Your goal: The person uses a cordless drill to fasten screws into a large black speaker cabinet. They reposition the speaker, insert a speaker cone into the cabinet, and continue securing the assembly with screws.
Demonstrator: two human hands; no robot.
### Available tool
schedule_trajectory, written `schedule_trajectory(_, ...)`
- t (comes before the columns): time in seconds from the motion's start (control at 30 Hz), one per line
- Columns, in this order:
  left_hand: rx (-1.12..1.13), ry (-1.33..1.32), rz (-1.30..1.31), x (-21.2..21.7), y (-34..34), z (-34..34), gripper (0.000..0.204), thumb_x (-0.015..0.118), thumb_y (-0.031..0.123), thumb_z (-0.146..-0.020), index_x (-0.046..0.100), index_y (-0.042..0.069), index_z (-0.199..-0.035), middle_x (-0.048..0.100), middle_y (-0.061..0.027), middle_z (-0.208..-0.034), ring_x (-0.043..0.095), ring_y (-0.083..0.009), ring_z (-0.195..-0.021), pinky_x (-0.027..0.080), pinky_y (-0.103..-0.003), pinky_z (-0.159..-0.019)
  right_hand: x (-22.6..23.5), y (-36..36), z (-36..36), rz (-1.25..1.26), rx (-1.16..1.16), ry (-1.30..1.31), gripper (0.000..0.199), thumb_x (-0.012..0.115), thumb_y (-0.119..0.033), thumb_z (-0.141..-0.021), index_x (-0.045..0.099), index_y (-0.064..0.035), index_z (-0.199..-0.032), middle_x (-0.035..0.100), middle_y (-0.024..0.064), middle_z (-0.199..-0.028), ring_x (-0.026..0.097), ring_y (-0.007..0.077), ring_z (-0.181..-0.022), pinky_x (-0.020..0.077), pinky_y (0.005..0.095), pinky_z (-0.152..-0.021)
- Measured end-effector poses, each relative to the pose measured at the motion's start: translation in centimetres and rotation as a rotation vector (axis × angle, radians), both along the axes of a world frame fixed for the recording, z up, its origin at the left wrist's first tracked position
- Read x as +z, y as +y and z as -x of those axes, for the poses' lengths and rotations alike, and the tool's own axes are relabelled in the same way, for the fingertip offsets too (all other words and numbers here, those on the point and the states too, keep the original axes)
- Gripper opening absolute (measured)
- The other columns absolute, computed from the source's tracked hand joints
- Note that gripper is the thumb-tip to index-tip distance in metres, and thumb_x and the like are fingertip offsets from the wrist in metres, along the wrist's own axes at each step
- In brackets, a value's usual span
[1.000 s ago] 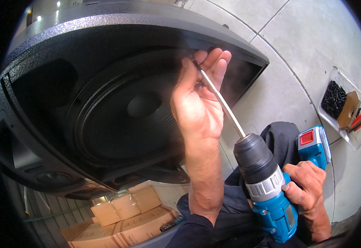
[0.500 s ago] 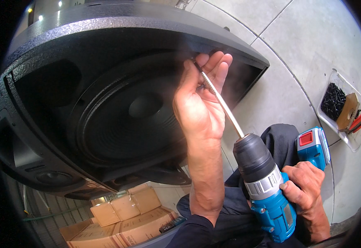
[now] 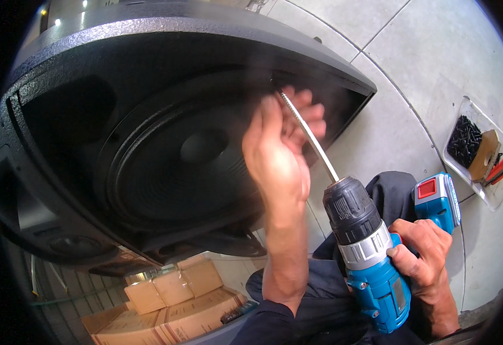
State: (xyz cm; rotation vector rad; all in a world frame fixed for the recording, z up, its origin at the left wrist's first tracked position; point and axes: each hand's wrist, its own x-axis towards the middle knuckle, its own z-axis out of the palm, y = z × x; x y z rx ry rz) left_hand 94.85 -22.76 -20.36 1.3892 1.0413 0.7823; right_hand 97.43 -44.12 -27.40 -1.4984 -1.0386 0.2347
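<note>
A large black speaker cabinet [image 3: 165, 69] with its round cone [image 3: 188, 161] fills the left and centre. My right hand [image 3: 421, 253] grips a blue cordless drill [image 3: 372, 259] with a long thin bit [image 3: 309, 135]. The bit's tip reaches the cabinet's upper right rim. My left hand [image 3: 277, 155] is raised beside the bit near its tip, fingers curled about it at the rim. Whether the fingers pinch a screw is hidden.
A clear plastic tray [image 3: 481, 152] with black screws and a small cardboard box lies on the grey tiled floor at right. Several cardboard boxes [image 3: 171, 299] are stacked below the cabinet. My dark-trousered knee [image 3: 389, 195] is under the drill.
The drill and bit have held in place at the rim. My left hand has shifted slightly and blurs, its fingers moving around the bit's tip.
</note>
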Motion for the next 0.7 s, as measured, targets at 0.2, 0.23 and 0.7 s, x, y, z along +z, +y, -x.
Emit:
schedule_trajectory(0.2, -0.297, 0.483, -0.678, -0.2, -9.4, 8.0, 0.052, 0.056, 0.037, -0.083, 0.045, -0.004, -0.113, 0.051, -0.0114, -0.082, 0.047, -0.0156, -0.066, 0.040, -0.026, -0.057, -0.3, -0.3, -0.7, -0.008, -0.040, 0.025, 0.034, 0.069, -0.021, -0.068, 0.062, -0.0261, -0.102, 0.061, 0.0066, -0.086, 0.052, 0.0147, -0.056, 0.0373, 0.0272, -0.049)
schedule_trajectory(0.23, -0.460, 0.390, -0.691, 0.3, -11.0, 9.1, 0.066, 0.059, 0.043, -0.078, 0.040, -0.005, -0.118, 0.051, -0.0164, -0.088, 0.051, -0.0200, -0.071, 0.043, -0.028, -0.061, -0.1, -0.2, -0.8, -0.022, -0.033, 0.029, 0.034, 0.069, -0.021, -0.069, 0.062, -0.0257, -0.102, 0.061, 0.0064, -0.086, 0.052, 0.0148, -0.056, 0.0372, 0.0273, -0.049)
schedule_trajectory(0.7, -0.725, 0.542, -0.702, 2.5, -14.1, 8.8, 0.112, 0.084, 0.045, -0.058, 0.022, -0.010, -0.133, 0.054, -0.0316, -0.106, 0.065, -0.0365, -0.085, 0.055, -0.037, -0.072, -0.1, -0.2, -0.5, -0.012, -0.043, -0.022, 0.034, 0.068, -0.023, -0.067, 0.061, -0.0254, -0.100, 0.059, 0.0020, -0.080, 0.050, 0.0132, -0.055, 0.0368, 0.0264, -0.049)
